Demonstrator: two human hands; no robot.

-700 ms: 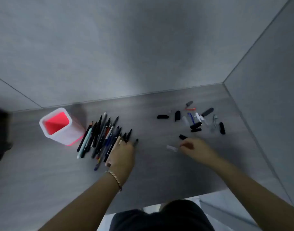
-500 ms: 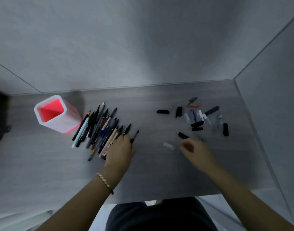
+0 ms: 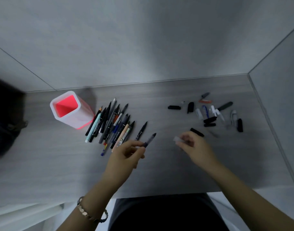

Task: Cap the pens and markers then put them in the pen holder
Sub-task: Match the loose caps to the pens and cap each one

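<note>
Our left hand (image 3: 126, 158) pinches a dark uncapped pen (image 3: 149, 140) over the table (image 3: 42, 155); our right hand (image 3: 195, 148) pinches a pale cap (image 3: 176, 139) near it. The pen holder (image 3: 79, 119) stands left of the pen pile (image 3: 112, 125).

Forearms outstretched, left grip (image 3: 126, 156) and right grip (image 3: 195, 147) each in fingertip pinch.

A strip of desk (image 3: 159, 114) runs between pen pile (image 3: 112, 125) and scattered caps (image 3: 209, 120); wall (image 3: 142, 47) behind.
</note>
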